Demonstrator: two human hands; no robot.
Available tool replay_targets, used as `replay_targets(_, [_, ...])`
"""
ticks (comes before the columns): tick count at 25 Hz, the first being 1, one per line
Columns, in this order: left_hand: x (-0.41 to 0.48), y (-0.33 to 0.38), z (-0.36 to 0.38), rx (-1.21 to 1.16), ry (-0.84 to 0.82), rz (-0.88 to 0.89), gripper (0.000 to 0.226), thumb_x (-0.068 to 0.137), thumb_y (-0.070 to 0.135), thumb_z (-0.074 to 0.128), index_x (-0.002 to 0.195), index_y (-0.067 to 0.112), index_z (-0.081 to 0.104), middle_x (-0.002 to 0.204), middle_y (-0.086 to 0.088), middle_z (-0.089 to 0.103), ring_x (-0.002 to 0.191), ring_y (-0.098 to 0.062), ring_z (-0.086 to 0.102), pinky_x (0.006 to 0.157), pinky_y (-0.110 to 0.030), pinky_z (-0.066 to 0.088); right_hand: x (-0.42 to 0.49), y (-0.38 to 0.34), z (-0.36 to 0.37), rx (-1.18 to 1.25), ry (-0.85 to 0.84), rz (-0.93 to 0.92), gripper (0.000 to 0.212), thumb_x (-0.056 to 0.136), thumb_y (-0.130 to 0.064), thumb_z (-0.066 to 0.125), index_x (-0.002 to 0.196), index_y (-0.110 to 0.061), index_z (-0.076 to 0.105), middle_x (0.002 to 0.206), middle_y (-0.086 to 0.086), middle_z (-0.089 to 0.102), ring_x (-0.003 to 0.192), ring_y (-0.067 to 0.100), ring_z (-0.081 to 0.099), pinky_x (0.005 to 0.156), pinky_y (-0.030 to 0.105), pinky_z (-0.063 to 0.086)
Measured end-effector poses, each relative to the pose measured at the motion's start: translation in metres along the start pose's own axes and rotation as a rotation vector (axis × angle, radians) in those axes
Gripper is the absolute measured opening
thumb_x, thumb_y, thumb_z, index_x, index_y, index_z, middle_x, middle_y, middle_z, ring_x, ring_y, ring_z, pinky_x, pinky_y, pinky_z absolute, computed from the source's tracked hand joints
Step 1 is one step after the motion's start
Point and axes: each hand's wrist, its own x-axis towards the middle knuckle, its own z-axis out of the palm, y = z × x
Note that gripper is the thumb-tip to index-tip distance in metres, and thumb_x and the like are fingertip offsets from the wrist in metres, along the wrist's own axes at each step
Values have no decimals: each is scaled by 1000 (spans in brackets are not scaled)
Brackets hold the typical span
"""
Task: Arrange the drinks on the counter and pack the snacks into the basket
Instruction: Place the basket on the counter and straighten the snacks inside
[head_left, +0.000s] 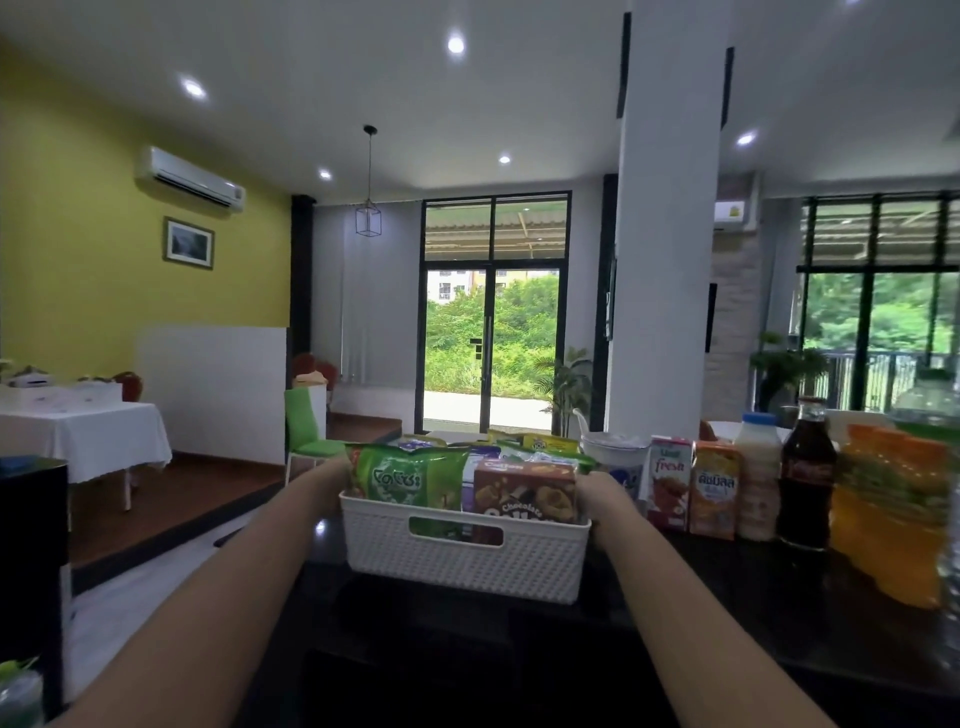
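On the dark counter (727, 597) in a yellow-walled room, both hands grip the snack-filled white basket (467, 561) beside lined-up drinks (758, 488)

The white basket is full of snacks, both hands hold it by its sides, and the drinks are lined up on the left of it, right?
Almost. The head view shows the drinks lined up on the right of the white basket, not the left. The rest is right: the basket is full of snacks, and the left hand and right hand hold it by its sides.
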Motion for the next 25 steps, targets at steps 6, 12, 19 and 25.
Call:
replay_targets(6, [-9, 7, 15, -257, 151, 101, 26, 97, 7, 46, 72, 3, 50, 54, -11, 59, 38, -14, 59, 38, -24, 48, -9, -1, 3, 190, 119, -127, 61, 87, -54, 61, 118, -3, 55, 106, 12, 66, 90, 27, 65, 78, 39, 53])
replay_targets(12, [-54, 30, -4, 105, 14, 599, 49, 92, 57, 38, 102, 14, 60, 99, 2, 63, 88, -9, 60, 68, -28, 49, -50, -15, -20, 97, 251, -709, 35, 94, -49, 49, 91, -17, 63, 87, 11, 64, 79, 20, 59, 64, 30, 47])
replay_targets(19, [-76, 69, 6, 1221, -371, 542, 33, 86, 42, 63, 112, 21, 64, 103, 5, 68, 93, -12, 65, 76, -23, 51, -76, -50, -9, -966, -239, -728, 40, 90, -33, 61, 127, -20, 59, 117, 3, 66, 96, 17, 62, 87, 40, 55])
replay_targets(25, [-76, 112, 29, 1322, -214, 524, 23, 83, 37, 66, 94, 18, 60, 86, 0, 67, 71, -7, 66, 50, -15, 47, -70, -80, -27, -733, -113, -752, 30, 82, -29, 69, 109, -18, 64, 97, 2, 69, 73, 8, 65, 61, 27, 59])
